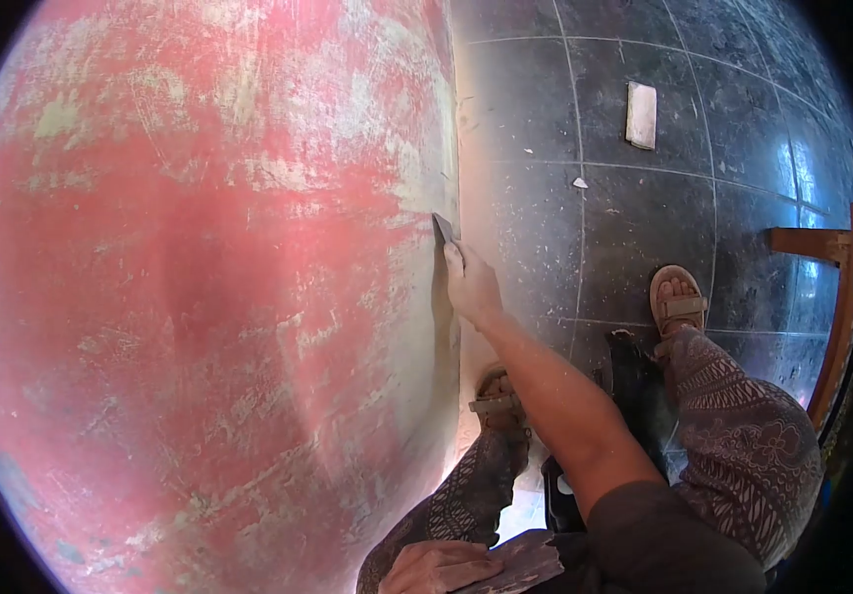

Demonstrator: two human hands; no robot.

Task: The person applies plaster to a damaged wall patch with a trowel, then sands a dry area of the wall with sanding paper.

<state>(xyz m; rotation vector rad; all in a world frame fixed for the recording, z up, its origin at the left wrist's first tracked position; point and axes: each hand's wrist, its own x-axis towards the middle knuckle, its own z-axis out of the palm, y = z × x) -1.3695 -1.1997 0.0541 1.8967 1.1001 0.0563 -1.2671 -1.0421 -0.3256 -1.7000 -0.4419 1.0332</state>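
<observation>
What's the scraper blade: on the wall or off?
On. The right hand sets the scraper blade against the red wall near its edge; no gap shows.

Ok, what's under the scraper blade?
The scraper, held by the right hand, rests against the red wall near its pale edge. The surface directly beneath the blade is hidden.

The right arm is reaching forward, bare below the sleeve and nearly straight. The right hand [471, 284] is gripping tightly, forefinger pointing ahead along its line. The left hand [434, 567] is resting low by the knee, knuckles up, fingers curling under.
</observation>
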